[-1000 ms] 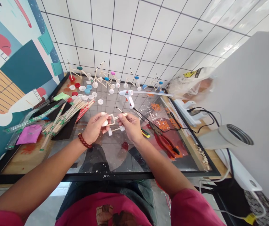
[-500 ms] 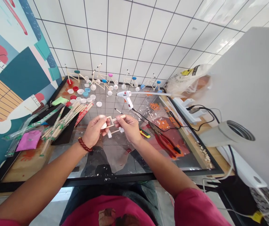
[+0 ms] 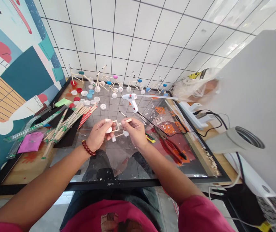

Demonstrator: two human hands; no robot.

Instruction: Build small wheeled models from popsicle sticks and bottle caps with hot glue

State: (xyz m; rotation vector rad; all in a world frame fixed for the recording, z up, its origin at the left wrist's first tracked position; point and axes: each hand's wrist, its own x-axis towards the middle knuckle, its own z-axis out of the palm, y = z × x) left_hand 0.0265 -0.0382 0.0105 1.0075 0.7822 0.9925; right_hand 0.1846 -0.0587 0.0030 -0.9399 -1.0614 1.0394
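My left hand (image 3: 99, 132) pinches a small frame of pale wooden sticks (image 3: 118, 125) with rounded white pieces (image 3: 108, 125) at its left end. Fingers and thumb of my right hand (image 3: 136, 131) close round a short wooden stick (image 3: 126, 121), its end meeting the frame's right side. Whether the two are joined I cannot tell. Just below, a thin stick with a white piece (image 3: 114, 139) at its left end shows between the hands; it may be a reflection in the glass. Beyond them lies a white glue gun (image 3: 131, 100). A yellow-green utility knife (image 3: 150, 138) lies beside my right wrist.
Several stick-and-bottle-cap models (image 3: 109, 83) stand along the back, with loose bottle caps (image 3: 89, 96) before them. Bundled chopsticks (image 3: 64, 124) and a pink packet (image 3: 31, 142) lie left. Red-handled pliers (image 3: 174, 146), a black cord (image 3: 154, 125) and a grey lamp head (image 3: 234, 138) are right.
The view has shifted slightly, so everything sits a little further right. Both hands keep their grip on the stick frame and short stick, almost unchanged.
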